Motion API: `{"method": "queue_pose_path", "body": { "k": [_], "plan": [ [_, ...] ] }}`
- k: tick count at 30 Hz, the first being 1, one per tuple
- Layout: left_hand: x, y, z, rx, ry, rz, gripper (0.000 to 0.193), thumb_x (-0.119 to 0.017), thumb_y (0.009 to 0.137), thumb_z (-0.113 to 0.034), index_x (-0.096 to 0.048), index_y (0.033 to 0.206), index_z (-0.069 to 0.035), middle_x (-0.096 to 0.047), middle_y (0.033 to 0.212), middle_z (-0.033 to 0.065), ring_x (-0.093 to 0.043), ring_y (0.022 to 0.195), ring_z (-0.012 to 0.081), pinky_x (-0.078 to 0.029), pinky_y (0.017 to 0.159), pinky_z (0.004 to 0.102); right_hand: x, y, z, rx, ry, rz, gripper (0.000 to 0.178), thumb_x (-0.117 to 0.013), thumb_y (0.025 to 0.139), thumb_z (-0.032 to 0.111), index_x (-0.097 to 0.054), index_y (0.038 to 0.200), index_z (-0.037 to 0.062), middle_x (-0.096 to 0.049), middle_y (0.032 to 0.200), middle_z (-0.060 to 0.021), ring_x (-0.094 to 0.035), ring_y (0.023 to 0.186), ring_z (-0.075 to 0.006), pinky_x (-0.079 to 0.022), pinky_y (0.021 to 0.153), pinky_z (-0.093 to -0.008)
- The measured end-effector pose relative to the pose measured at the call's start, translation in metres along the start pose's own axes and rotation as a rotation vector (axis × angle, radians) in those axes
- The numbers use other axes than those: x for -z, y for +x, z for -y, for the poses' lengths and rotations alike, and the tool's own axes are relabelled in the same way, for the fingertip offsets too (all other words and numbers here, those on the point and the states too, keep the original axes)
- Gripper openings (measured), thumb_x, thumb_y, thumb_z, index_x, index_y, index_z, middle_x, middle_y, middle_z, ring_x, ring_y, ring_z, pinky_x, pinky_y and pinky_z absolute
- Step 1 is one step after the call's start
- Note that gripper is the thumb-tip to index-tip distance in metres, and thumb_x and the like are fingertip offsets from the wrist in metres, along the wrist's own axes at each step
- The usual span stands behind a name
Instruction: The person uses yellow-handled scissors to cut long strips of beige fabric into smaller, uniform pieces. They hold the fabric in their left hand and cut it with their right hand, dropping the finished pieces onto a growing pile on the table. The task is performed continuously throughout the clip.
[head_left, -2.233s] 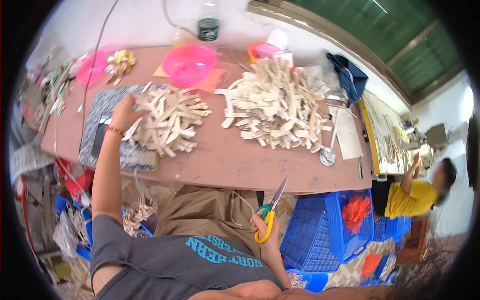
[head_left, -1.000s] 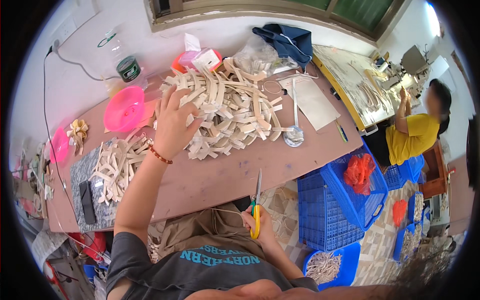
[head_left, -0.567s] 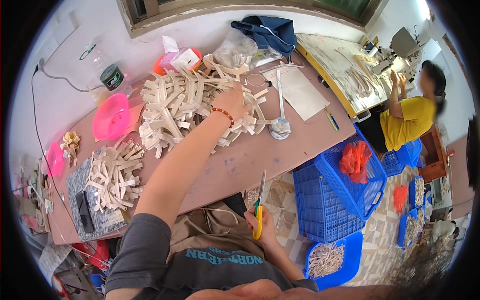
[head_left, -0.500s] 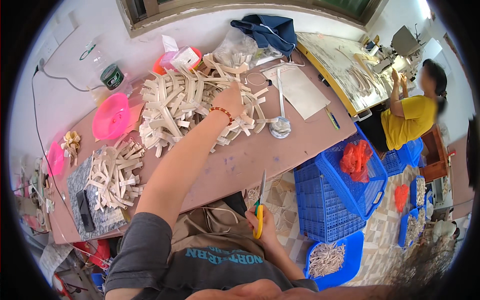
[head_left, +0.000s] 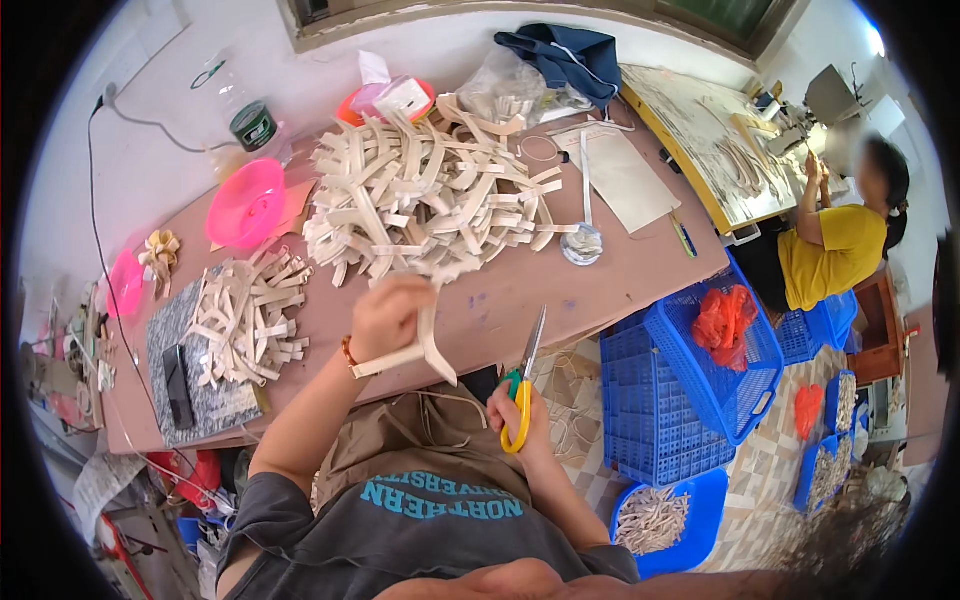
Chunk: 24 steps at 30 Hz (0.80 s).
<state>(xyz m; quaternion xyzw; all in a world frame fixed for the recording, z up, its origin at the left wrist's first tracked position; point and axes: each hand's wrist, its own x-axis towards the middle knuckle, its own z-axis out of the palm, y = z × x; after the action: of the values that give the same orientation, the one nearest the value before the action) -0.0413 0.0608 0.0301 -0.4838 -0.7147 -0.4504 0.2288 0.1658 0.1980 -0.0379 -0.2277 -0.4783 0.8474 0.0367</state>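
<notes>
My left hand (head_left: 393, 318), with a beaded bracelet at the wrist, is closed around a cream fabric strip (head_left: 431, 345) that bends and splits into arms. It hangs over the front edge of the table. My right hand (head_left: 524, 421) grips scissors (head_left: 523, 395) with yellow and green handles, in front of the table edge, blades pointing up and away. Just beyond my left hand lies a large heap of similar cream strips (head_left: 420, 195). A smaller heap of strips (head_left: 245, 315) rests on a grey patterned sheet at the left.
A phone (head_left: 178, 388) and a pink bowl (head_left: 247, 203) lie on the left. Farther right are a clear tape roll (head_left: 581, 244), paper (head_left: 630, 185) and a pen (head_left: 684, 235). Blue crates (head_left: 655, 410) stand at right below the table. A person in yellow (head_left: 838, 250) works beyond.
My left hand has come back from the large heap toward me, now with a cream strip in it. The scissors stay in my right hand, nearly in place. The view has shifted slightly.
</notes>
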Motion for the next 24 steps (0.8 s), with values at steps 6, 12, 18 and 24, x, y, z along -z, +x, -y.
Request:
{"method": "queue_pose_path", "body": {
  "k": [6, 12, 18, 24],
  "plan": [
    [0.002, -0.075, -0.020, -0.005, 0.015, 0.048, 0.021, -0.065, 0.063, 0.004, -0.064, 0.081, -0.006, -0.061, 0.084, 0.0085, -0.061, 0.069, 0.0237, -0.050, 0.057, 0.0307, -0.041, -0.002, -0.020, 0.061, 0.107, 0.118, 0.022, -0.059, 0.086, 0.011, -0.046, 0.102, 0.0041, -0.058, 0.105, -0.0170, -0.060, 0.080, -0.0171, -0.052, 0.066, -0.0273],
    [0.016, -0.082, -0.034, -0.053, 0.038, 0.012, 0.021, -0.065, 0.061, 0.003, -0.062, 0.079, -0.006, -0.059, 0.082, 0.0075, -0.057, 0.070, 0.0239, -0.047, 0.060, 0.0315, -0.062, -0.011, -0.007, -0.006, -0.112, 0.134, 0.031, -0.069, 0.075, 0.002, -0.045, 0.094, 0.0040, -0.054, 0.082, -0.0059, -0.060, 0.074, -0.0140, -0.050, 0.063, -0.0253],
    [0.063, -0.067, -0.040, 0.259, 0.091, 0.115, 0.029, -0.055, 0.064, 0.006, -0.064, 0.088, -0.008, -0.059, 0.093, 0.0095, -0.055, 0.085, 0.0281, -0.045, 0.073, 0.0357, -0.035, -0.009, 0.019, 0.167, -0.686, 0.217, 0.031, -0.074, 0.072, 0.010, -0.048, 0.087, 0.0041, -0.060, 0.077, -0.0078, -0.057, 0.067, -0.0151, -0.045, 0.061, -0.0261],
    [0.070, -0.054, -0.033, -0.024, -0.199, 0.667, 0.028, -0.057, 0.080, -0.012, -0.058, 0.108, -0.008, -0.059, 0.111, 0.0095, -0.050, 0.105, 0.0308, -0.040, 0.090, 0.0417, -0.047, -0.008, 0.062, 0.136, -1.117, 0.559, 0.028, -0.074, 0.070, 0.011, -0.053, 0.088, 0.0039, -0.059, 0.074, -0.0076, -0.056, 0.065, -0.0165, -0.045, 0.062, -0.0271]
  ]
}}
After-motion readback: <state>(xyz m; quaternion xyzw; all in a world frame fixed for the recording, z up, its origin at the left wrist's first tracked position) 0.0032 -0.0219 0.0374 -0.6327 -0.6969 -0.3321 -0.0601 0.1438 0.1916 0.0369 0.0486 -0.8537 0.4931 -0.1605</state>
